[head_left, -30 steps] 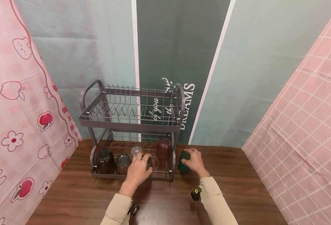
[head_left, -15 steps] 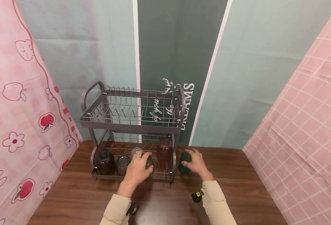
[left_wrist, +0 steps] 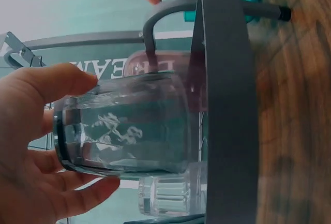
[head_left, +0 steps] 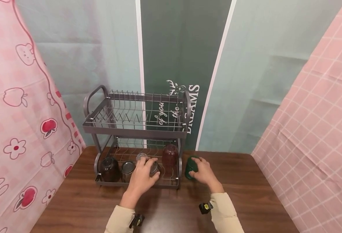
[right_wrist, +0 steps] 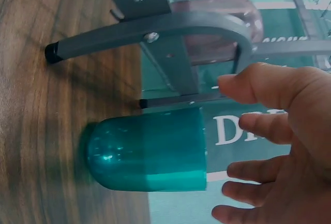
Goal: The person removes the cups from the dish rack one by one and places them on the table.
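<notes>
My left hand (head_left: 143, 173) grips an upside-down clear drinking glass (left_wrist: 129, 125) by its base, thumb on one side and fingers on the other, low at the front of the dish rack (head_left: 136, 132). White figures show through the glass. To the right of the rack, a teal-green cup (right_wrist: 150, 151) stands upright on the table, mouth up. My right hand (head_left: 205, 173) is beside it; in the right wrist view its spread fingers (right_wrist: 253, 169) are just off the rim, with a gap between.
On the rack's lower tier stand a dark glass (head_left: 110, 169), a smaller grey glass (head_left: 127, 169), a small clear glass (head_left: 141, 156) and a reddish glass (head_left: 170, 155). The upper tier (head_left: 130, 111) overhangs them. The wooden table (head_left: 246, 187) meets curtains behind and at both sides.
My right hand has opened and drawn slightly back to the right from the green cup, which stays standing. My left hand remains at the clear glass, with only a slight shift.
</notes>
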A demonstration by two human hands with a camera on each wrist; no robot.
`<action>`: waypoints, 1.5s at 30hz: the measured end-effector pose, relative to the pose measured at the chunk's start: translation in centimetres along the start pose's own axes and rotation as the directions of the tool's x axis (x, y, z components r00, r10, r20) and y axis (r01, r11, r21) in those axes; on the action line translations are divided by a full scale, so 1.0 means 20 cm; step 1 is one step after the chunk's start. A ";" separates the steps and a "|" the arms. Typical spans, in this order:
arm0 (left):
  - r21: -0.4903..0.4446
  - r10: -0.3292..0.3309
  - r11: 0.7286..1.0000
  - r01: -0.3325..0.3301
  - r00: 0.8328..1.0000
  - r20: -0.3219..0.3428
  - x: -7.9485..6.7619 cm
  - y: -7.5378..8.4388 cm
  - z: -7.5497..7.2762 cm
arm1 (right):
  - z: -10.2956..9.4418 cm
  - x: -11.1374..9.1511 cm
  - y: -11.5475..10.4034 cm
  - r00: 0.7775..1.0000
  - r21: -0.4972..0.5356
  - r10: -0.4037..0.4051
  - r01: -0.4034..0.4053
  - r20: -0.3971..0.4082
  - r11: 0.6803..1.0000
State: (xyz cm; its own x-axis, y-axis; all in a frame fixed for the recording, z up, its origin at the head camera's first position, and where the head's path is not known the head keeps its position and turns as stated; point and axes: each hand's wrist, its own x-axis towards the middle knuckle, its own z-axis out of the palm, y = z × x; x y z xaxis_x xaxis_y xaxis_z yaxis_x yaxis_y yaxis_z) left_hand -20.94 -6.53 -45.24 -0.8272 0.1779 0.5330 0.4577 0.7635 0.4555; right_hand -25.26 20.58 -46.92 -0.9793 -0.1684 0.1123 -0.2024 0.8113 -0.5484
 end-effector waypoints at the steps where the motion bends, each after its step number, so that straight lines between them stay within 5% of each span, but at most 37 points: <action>1: -0.007 0.007 1.000 -0.007 1.000 -0.019 0.00 0.00 0.00 | -0.01 -0.01 -0.01 1.000 0.000 0.003 -0.003 0.006 1.000; 17: -0.144 0.030 0.987 -0.071 0.963 -0.270 -0.06 0.03 0.05 | -0.05 -0.18 -0.09 0.999 0.022 -0.040 0.040 -0.017 0.999; 25: -0.249 -0.085 0.968 0.015 0.958 -0.275 -0.08 0.03 0.06 | -0.02 -0.25 -0.11 0.995 0.072 -0.094 0.096 -0.034 0.993; 31: -0.336 -0.147 0.940 0.059 0.958 -0.244 -0.09 0.02 0.08 | 0.03 -0.28 -0.12 0.977 0.166 -0.159 0.182 -0.138 0.969; 39: -0.478 -0.216 0.873 0.097 0.955 -0.201 -0.10 0.05 0.12 | 0.05 -0.34 -0.26 0.943 0.407 -0.176 0.284 -0.282 0.868; 45: -0.632 -0.277 0.760 0.155 0.956 -0.098 -0.12 0.06 0.15 | 0.10 -0.33 -0.27 0.943 0.631 -0.217 0.330 -0.251 0.703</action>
State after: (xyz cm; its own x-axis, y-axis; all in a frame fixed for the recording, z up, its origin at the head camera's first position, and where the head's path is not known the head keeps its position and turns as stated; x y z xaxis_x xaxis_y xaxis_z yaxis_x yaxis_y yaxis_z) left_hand -19.35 -4.17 -48.03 -0.8856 -0.1020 0.4531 0.4250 0.2156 0.8791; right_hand -17.67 16.21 -46.42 -0.8801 -0.1943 0.4332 -0.4643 0.1616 -0.8708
